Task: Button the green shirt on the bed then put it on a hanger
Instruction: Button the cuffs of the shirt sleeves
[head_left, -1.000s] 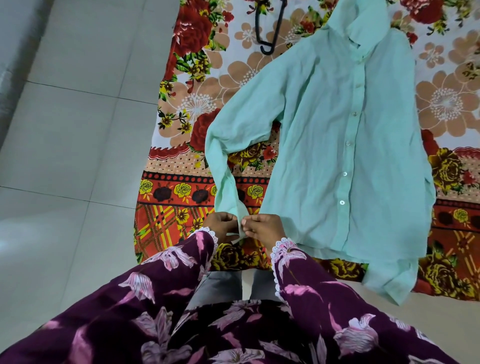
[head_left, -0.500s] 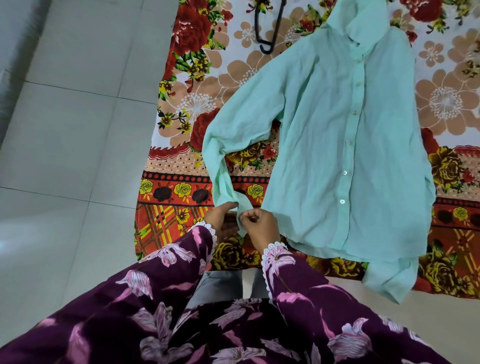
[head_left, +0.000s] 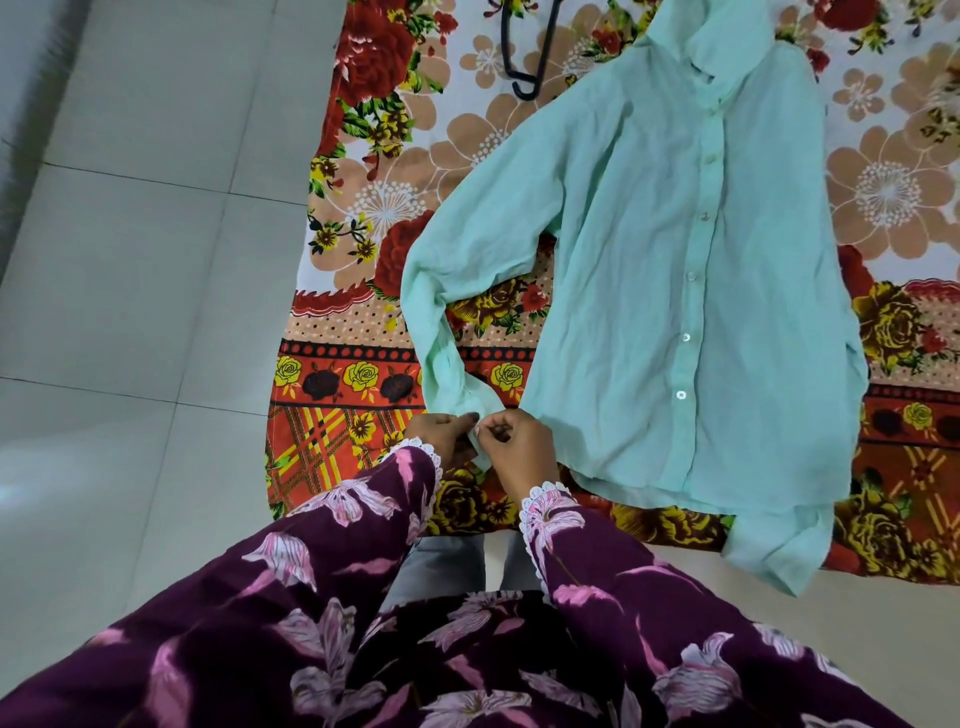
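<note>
Both hands pinch the cuff (head_left: 480, 415) of one sleeve: the left hand (head_left: 441, 432) and the right hand (head_left: 519, 448) meet fingertip to fingertip, curled onto the fabric at the bed's near edge. Whether the cuff button is through its hole cannot be told. The shirt (head_left: 675, 291) lies flat, front up, on the bed (head_left: 363, 322), collar away from the person. Its front placket looks closed, buttons in a line, so the front buttoning appears done. The hanger (head_left: 527, 62) lies beyond the shirt's shoulder, untouched; hanging remains to be done.
</note>
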